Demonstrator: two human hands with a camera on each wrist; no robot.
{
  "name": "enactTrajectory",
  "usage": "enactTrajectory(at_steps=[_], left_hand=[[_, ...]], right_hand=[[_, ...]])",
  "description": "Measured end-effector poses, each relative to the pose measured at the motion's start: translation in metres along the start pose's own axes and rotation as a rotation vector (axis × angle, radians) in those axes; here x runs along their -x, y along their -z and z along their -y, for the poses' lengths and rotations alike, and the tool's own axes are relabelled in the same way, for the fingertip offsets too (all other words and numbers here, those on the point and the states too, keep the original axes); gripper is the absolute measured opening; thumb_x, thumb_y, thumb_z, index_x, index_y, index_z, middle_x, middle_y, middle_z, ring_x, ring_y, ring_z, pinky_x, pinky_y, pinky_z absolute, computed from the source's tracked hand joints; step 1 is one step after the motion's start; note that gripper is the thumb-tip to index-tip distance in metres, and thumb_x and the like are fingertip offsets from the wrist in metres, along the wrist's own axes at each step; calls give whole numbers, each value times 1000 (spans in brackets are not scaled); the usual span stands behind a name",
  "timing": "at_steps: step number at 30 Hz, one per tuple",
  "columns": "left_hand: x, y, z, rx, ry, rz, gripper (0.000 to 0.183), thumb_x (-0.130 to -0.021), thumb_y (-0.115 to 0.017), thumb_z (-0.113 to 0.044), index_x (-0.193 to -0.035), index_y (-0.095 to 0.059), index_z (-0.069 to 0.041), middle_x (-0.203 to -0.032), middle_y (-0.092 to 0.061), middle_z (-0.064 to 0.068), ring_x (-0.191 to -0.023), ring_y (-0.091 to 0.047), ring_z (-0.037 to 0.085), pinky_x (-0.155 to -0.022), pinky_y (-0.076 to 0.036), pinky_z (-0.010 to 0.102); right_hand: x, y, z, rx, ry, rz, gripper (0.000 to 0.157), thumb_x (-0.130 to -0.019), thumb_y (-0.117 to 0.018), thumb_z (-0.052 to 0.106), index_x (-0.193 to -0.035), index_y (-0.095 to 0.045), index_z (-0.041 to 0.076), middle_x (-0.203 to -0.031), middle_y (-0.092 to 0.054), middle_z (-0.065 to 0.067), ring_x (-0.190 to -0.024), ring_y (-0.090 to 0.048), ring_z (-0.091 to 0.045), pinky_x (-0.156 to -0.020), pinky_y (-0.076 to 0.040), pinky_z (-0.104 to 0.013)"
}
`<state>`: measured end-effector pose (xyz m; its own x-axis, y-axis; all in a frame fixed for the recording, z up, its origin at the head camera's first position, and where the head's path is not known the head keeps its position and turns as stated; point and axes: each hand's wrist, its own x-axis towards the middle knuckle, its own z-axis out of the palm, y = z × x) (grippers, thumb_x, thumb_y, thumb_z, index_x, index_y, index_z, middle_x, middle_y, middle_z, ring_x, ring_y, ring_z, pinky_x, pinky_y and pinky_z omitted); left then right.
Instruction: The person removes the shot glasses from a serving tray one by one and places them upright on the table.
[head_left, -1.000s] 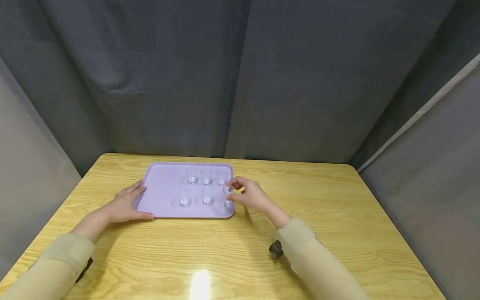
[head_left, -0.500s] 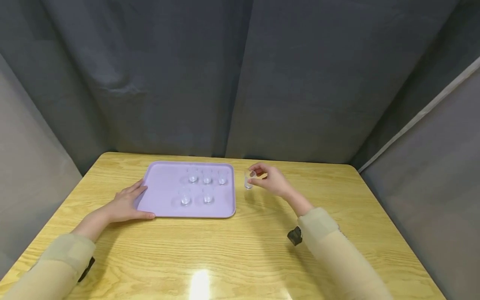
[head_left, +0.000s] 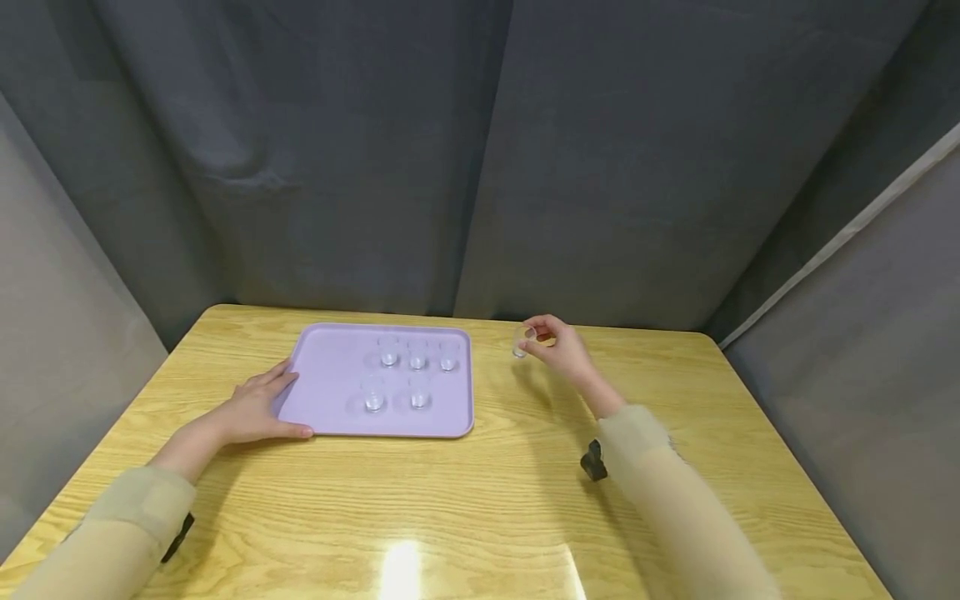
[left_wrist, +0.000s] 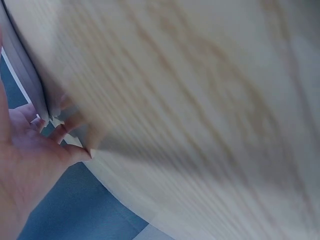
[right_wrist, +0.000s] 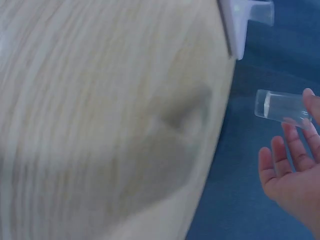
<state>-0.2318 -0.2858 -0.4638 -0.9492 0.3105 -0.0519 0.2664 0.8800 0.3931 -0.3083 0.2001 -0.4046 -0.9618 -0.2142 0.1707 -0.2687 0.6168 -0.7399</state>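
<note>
A purple tray (head_left: 330, 379) lies on the table with two rows of clear shot glasses, three at the back (head_left: 417, 360) and two at the front (head_left: 419, 398). At the tray's left end rests my left hand (head_left: 251, 414), fingers spread along the edge and thumb by the near corner. Right of the tray, my right hand (head_left: 566, 353) pinches another shot glass (right_wrist: 282, 106) between thumb and fingers, upright and raised above the table. The right wrist view shows this glass apart from the tabletop, seemingly with nothing in it.
The wood-grain table (head_left: 480, 517) reaches back to a dark grey curtain (head_left: 360, 167). Lighter grey panels (head_left: 862, 350) stand at both sides. A dark strap piece (head_left: 593, 461) hangs under the right sleeve.
The right hand has lifted the front-right shot glass off the tray and carried it right and toward the back of the table. The left hand stays at the tray's edge.
</note>
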Motion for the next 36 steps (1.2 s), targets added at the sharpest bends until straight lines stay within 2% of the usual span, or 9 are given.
enactTrajectory(at_steps=[4, 11, 20, 28, 36], left_hand=[[0, 0, 1, 0, 2, 5, 113, -67, -71, -66, -144, -30, 6, -154, -14, 25, -133, -17, 54, -99, -14, 73], [-1, 0, -2, -4, -3, 5, 114, -67, -71, -67, -143, -31, 7, -154, -14, 25, -133, -17, 54, -99, -14, 73], [0, 4, -1, -9, -7, 13, 113, -67, -71, -66, -143, -31, 7, -154, -14, 25, -133, -17, 55, -98, -15, 74], [0, 5, -3, -7, -6, 16, 112, -67, -72, -65, -143, -32, 7, -154, -14, 26, -132, -18, 57, -97, -14, 75], [0, 6, -6, -7, -4, 17, 112, -67, -72, -65, -143, -32, 7, -154, -14, 25, -132, -18, 56, -97, -14, 75]], right_hand=[[-6, -8, -13, -2, 11, -53, 37, -88, -68, 19, -122, -58, 7, -110, -61, -13, -106, -55, -30, -91, -46, -44], [-16, -23, -23, -39, -63, -104, 40, -89, -66, 18, -127, -56, 8, -116, -62, -13, -107, -55, -31, -88, -48, -43], [-29, -39, -31, -79, -121, -96, 42, -92, -63, 18, -131, -54, 7, -120, -61, -14, -109, -54, -31, -88, -48, -41], [-33, -42, -37, -65, -133, -94, 42, -91, -64, 16, -131, -55, 6, -119, -61, -16, -108, -54, -32, -92, -45, -42], [-28, -35, -32, -70, -141, -73, 50, -91, -64, 18, -137, -47, 7, -124, -58, -16, -109, -52, -33, -88, -46, -43]])
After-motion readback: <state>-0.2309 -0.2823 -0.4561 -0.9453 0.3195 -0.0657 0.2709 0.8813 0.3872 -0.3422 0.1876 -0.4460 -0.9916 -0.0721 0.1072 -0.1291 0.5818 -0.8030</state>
